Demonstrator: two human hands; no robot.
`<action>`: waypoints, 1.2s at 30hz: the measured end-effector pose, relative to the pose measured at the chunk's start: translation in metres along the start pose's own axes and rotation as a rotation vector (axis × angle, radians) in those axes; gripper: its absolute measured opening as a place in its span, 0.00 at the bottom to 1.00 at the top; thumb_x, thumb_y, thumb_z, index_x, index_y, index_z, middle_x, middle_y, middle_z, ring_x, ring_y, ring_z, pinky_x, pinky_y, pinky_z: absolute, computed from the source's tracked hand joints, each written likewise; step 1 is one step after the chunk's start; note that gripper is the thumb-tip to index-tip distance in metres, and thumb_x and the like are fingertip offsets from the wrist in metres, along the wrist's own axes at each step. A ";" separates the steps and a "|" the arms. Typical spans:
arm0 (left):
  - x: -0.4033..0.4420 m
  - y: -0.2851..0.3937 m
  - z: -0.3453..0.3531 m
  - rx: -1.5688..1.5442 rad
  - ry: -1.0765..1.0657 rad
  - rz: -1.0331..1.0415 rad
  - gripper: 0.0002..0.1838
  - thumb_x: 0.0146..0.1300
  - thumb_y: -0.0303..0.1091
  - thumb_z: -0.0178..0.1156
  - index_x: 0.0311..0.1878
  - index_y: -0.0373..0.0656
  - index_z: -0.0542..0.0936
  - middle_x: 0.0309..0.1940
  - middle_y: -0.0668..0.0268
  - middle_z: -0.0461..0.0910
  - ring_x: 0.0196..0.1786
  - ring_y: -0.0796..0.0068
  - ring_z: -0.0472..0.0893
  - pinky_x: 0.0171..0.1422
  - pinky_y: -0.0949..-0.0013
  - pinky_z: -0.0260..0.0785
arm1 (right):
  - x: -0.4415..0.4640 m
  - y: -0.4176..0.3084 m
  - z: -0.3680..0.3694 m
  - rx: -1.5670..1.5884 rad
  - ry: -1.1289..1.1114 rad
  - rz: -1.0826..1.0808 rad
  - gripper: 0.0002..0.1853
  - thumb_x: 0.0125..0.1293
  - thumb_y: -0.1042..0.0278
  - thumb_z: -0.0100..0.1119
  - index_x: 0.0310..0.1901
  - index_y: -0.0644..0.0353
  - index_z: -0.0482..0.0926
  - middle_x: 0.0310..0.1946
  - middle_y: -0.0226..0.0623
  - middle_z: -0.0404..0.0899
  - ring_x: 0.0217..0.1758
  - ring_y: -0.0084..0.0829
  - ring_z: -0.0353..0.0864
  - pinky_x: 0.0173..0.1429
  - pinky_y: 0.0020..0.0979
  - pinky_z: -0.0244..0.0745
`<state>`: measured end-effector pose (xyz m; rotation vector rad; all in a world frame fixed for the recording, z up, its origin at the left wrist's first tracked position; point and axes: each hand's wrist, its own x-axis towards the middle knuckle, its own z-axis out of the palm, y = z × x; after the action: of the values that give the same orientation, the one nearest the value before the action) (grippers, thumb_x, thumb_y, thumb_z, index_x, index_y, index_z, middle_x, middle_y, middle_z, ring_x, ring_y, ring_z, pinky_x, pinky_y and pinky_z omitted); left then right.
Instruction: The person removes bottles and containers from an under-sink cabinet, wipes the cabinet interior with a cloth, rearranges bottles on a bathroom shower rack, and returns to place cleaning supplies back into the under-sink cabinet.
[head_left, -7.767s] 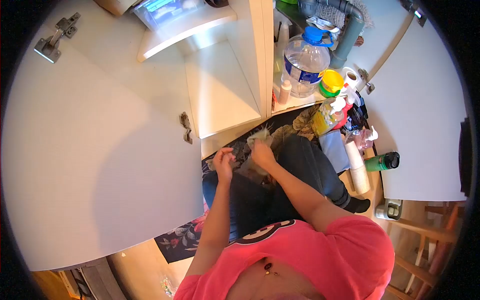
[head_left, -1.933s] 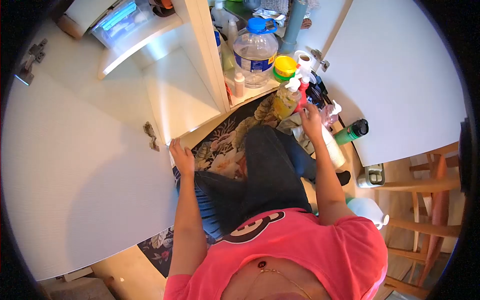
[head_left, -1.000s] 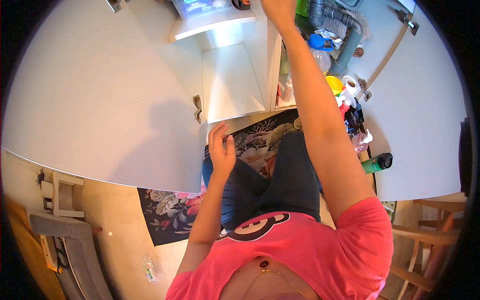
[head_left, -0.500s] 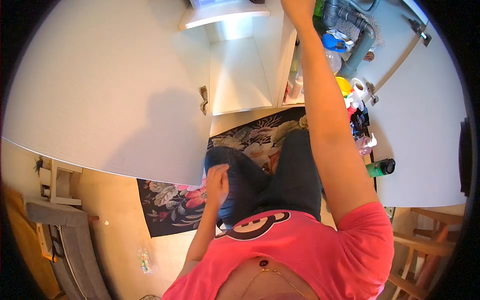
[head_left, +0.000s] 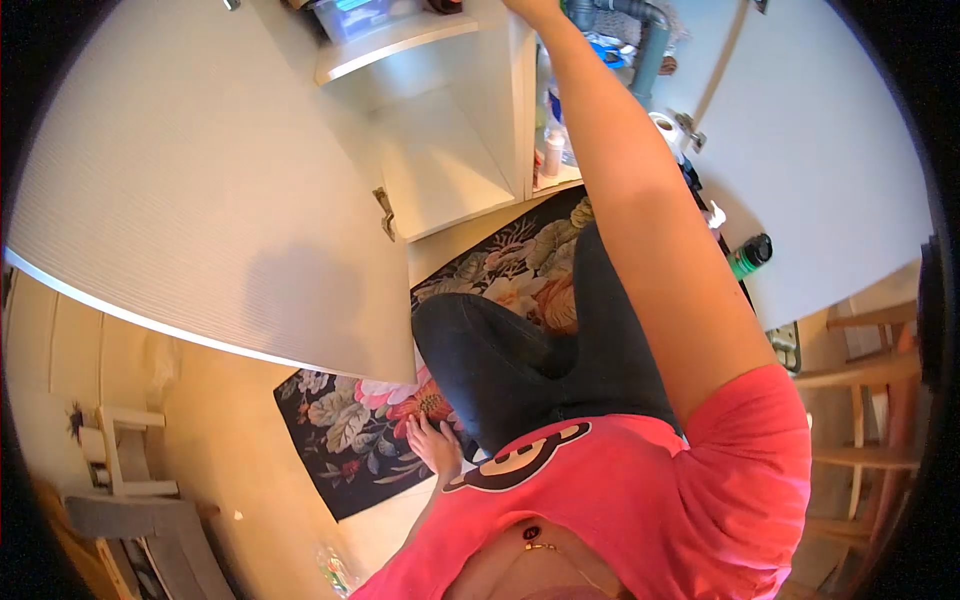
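My left hand rests low beside my left thigh, over the dark floral mat, its fingers apart and nothing in them. Stretched up to the top edge of the view, my right hand shows only in part near the cabinet's middle partition; its fingers are cut off. Behind that forearm the large water bottle is mostly hidden. A small pale bottle stands on the cabinet floor, with a paper roll farther right. The open compartment on the left has a shelf above it.
A large white door stands open on the left, another on the right. By the right door lies a green bottle. Grey pipes run inside the cabinet. Wooden chairs are at the right, a grey cushioned seat lower left.
My right hand has gone from the bottles at the right up to the top edge. My left hand has moved down from the cabinet edge to the mat. The cloth seen earlier no longer shows.
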<state>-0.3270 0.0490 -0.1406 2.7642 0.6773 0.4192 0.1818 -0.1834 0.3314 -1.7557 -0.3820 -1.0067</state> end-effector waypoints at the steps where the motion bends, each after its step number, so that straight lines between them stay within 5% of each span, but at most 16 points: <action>1: -0.002 0.002 0.002 0.007 0.001 0.006 0.25 0.61 0.40 0.52 0.60 0.39 0.66 0.63 0.52 0.60 0.67 0.52 0.57 0.70 0.51 0.47 | -0.001 -0.003 -0.001 -0.014 -0.010 0.009 0.25 0.41 0.67 0.64 0.45 0.68 0.76 0.39 0.55 0.79 0.46 0.48 0.79 0.50 0.38 0.73; 12: 0.002 -0.018 0.031 0.118 0.136 0.144 0.25 0.62 0.49 0.45 0.61 0.50 0.68 0.66 0.55 0.59 0.69 0.52 0.57 0.68 0.48 0.48 | 0.007 0.007 0.009 -0.338 0.013 0.169 0.31 0.40 0.58 0.66 0.49 0.62 0.74 0.42 0.53 0.78 0.47 0.49 0.78 0.51 0.40 0.73; 13: 0.004 -0.020 0.030 0.127 0.129 0.163 0.26 0.62 0.50 0.44 0.61 0.51 0.68 0.66 0.55 0.59 0.69 0.52 0.57 0.69 0.48 0.48 | 0.004 0.015 0.015 -0.197 0.102 0.126 0.23 0.46 0.60 0.63 0.44 0.64 0.76 0.39 0.53 0.79 0.44 0.50 0.78 0.48 0.41 0.73; 14: 0.004 -0.020 0.031 0.133 0.119 0.178 0.26 0.63 0.52 0.43 0.61 0.51 0.68 0.67 0.55 0.59 0.69 0.52 0.57 0.69 0.48 0.48 | 0.006 0.009 0.014 -0.304 -0.001 0.343 0.32 0.43 0.61 0.67 0.49 0.68 0.69 0.45 0.53 0.77 0.49 0.47 0.77 0.54 0.39 0.73; 18: 0.007 -0.011 0.019 0.238 0.052 0.174 0.26 0.64 0.53 0.43 0.62 0.53 0.68 0.66 0.58 0.60 0.67 0.54 0.61 0.69 0.48 0.49 | -0.006 0.000 0.012 -0.197 0.087 0.348 0.37 0.33 0.54 0.76 0.45 0.66 0.71 0.38 0.50 0.80 0.44 0.47 0.80 0.50 0.39 0.76; 20: 0.005 0.001 0.006 0.277 0.040 0.194 0.24 0.65 0.50 0.43 0.61 0.52 0.68 0.64 0.57 0.63 0.66 0.55 0.63 0.68 0.50 0.51 | -0.009 -0.004 0.008 -0.248 0.116 0.300 0.33 0.37 0.53 0.71 0.41 0.70 0.73 0.33 0.53 0.80 0.39 0.49 0.81 0.47 0.39 0.77; 25: 0.047 0.078 0.023 0.285 0.006 0.296 0.23 0.64 0.47 0.44 0.60 0.51 0.68 0.62 0.56 0.65 0.64 0.55 0.64 0.66 0.51 0.53 | -0.009 0.003 -0.001 -0.216 -0.101 0.139 0.29 0.42 0.67 0.63 0.45 0.74 0.66 0.28 0.53 0.79 0.33 0.47 0.81 0.40 0.45 0.75; 30: 0.098 0.187 0.037 0.283 -0.069 0.345 0.21 0.64 0.44 0.44 0.59 0.50 0.69 0.59 0.55 0.67 0.63 0.55 0.66 0.65 0.52 0.55 | -0.014 0.018 -0.002 -0.095 -0.147 -0.056 0.34 0.43 0.74 0.62 0.52 0.76 0.59 0.52 0.66 0.66 0.51 0.54 0.74 0.48 0.36 0.77; 36: 0.148 0.320 0.012 0.126 -0.384 0.313 0.20 0.63 0.41 0.45 0.57 0.48 0.70 0.57 0.54 0.70 0.61 0.54 0.68 0.63 0.54 0.58 | -0.004 0.011 -0.027 0.004 -0.253 0.039 0.38 0.42 0.71 0.65 0.57 0.71 0.59 0.57 0.64 0.63 0.54 0.52 0.73 0.54 0.36 0.74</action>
<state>-0.0674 -0.1556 -0.0177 2.9526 0.1852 -0.1054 0.1749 -0.2107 0.3248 -1.8855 -0.5061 -0.7571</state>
